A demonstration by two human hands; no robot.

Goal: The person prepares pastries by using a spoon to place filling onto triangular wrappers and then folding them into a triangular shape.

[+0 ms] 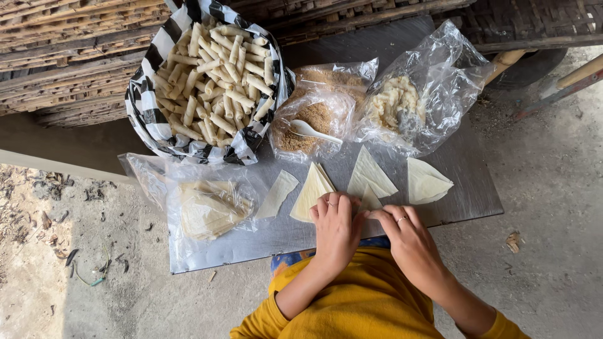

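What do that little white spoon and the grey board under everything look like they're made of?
The spoon looks like glossy white plastic, maybe ceramic: smooth with a soft shine. The board looks like dull sheet metal: thin, flat, grey, with faint brushed streaks.

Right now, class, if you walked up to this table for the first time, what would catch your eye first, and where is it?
First, the black-and-white checked bag at the table's far left, heaped with pale rolled pastry sticks. Next, both hands at the near edge: the left hand and right hand press on a triangular wrapper. More folded wrappers lie beside it, with a clear bag of brown crumbs and a white spoon behind.
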